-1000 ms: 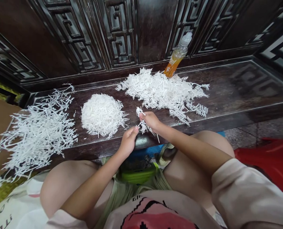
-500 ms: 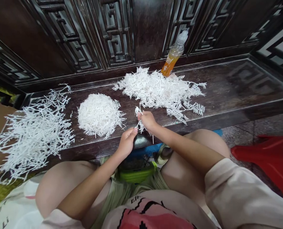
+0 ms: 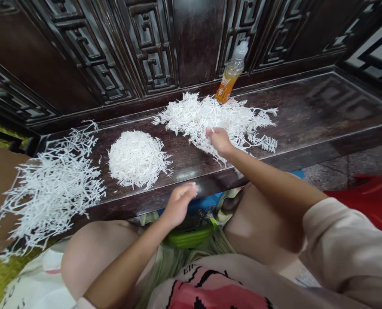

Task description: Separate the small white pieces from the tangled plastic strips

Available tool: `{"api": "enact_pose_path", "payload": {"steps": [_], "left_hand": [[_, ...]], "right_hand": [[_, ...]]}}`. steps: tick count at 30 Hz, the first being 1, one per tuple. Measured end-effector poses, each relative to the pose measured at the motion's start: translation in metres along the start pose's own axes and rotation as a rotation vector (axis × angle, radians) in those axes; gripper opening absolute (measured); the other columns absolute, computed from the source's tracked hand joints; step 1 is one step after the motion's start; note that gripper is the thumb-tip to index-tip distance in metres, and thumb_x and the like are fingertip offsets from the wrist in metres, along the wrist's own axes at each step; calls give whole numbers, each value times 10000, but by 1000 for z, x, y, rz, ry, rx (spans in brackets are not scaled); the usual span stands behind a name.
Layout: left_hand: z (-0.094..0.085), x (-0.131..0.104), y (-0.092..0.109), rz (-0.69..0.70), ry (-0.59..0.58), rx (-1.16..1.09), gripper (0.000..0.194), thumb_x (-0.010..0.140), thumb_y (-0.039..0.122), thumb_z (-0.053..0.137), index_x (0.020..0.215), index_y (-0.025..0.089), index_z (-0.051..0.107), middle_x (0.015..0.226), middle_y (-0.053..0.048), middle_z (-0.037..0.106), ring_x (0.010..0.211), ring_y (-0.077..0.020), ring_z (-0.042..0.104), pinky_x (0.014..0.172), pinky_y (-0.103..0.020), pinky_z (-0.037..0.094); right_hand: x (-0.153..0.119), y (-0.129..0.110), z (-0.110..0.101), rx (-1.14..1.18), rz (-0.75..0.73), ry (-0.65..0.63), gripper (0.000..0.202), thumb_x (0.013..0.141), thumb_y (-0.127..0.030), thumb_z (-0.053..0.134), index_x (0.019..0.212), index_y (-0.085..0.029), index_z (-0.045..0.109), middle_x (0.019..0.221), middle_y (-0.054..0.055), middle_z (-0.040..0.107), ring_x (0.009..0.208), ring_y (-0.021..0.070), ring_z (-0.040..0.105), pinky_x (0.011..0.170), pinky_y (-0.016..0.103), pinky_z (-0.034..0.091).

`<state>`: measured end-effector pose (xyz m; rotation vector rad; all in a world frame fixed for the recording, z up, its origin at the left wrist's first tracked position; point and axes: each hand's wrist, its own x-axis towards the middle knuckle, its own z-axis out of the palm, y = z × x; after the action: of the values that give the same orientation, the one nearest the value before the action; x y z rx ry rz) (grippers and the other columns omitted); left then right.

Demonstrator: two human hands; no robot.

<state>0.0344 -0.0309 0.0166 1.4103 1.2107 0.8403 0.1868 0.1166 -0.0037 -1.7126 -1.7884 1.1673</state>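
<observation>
Over the right-hand heap of tangled white branched plastic pieces (image 3: 197, 113) is my right hand (image 3: 221, 141), its fingers curled and pinched, with a white bit of the same stuff at the fingertips. My left hand (image 3: 179, 204) hovers just off the bench's front edge, thumb and fingers pressed together; a tiny pale speck shows at the tips, too small to name. A rounder heap of short white pieces (image 3: 135, 159) lies left of centre on the bench. Further left spreads a loose heap of long, bare white branched strands (image 3: 62, 184), partly hanging over the edge.
The dark wooden bench (image 3: 307, 111) has a carved lattice back (image 3: 197, 47). A bottle of orange drink (image 3: 229, 77) stands behind the right heap. Below are a green basin-like thing (image 3: 191, 237) between the knees and a red plastic stool (image 3: 365, 197) at right. Brown cardboard (image 3: 0, 171) sits at far left.
My right hand has moved away from the left hand, up and right onto the right heap. The white piece stretched between both hands is gone from there. My left hand has shifted slightly down and right.
</observation>
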Motion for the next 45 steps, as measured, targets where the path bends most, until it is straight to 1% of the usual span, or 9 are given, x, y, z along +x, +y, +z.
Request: {"api": "enact_pose_path", "payload": {"steps": [3,7,11,15,19,23,29,37,45], "left_hand": [[-30,14,-5,9,173,471,430,817,433,267,490,174,370,562,-19,417,593,-139,405,596,-267,303],[-69,25,-10,-159,272,1038,434,820,408,240,619,169,541,708,-76,560,729,-205,503,678,-322,316],[-84,22,-15,-328,338,1309,476,813,415,231,785,134,615,823,-134,600,819,-278,522,728,-401,305],[-89,25,-22,-412,391,1330,546,819,426,186,806,118,635,844,-151,611,832,-301,525,736,-424,300],[-93,27,-25,-453,434,1324,476,811,352,222,828,117,636,867,-149,615,825,-285,531,743,-417,292],[-97,24,-24,-436,511,1391,435,793,346,261,839,113,625,849,-145,610,833,-285,521,738,-411,283],[-98,23,-22,-355,518,1405,400,796,356,282,836,137,615,804,-116,612,781,-261,533,704,-380,296],[-92,31,-30,-434,439,1275,564,810,471,189,684,137,626,733,-133,619,741,-260,547,721,-388,310],[-94,33,-36,-346,505,1035,332,750,477,389,799,202,570,743,-47,621,697,-203,557,626,-293,338]], "right_hand": [[-2,-4,3,120,55,43,328,803,-391,343,573,-181,448,472,-11,344,462,109,326,503,255,278],[-12,-10,29,384,131,-234,317,793,-300,428,518,-146,459,431,-41,299,406,60,267,458,223,232],[-15,-8,34,482,144,-363,326,799,-281,447,512,-132,492,416,-41,320,389,51,292,450,217,239],[-14,-10,29,552,121,-390,304,787,-300,474,541,-129,524,448,-26,380,416,57,359,466,216,270],[-17,-15,28,573,107,-388,287,780,-300,484,550,-133,526,486,-12,428,437,59,366,481,220,285],[-18,-18,23,595,73,-401,283,786,-302,464,559,-138,507,512,-9,436,452,64,373,503,229,285],[-23,-28,13,762,33,-430,302,800,-294,428,532,-158,403,524,-22,384,495,76,381,558,237,310],[-30,-35,15,738,53,-468,274,801,-288,421,559,-160,401,534,-20,416,502,84,409,580,245,332],[-28,-30,20,652,25,-441,272,778,-268,432,532,-152,442,540,-6,459,520,94,432,596,254,332]]}}
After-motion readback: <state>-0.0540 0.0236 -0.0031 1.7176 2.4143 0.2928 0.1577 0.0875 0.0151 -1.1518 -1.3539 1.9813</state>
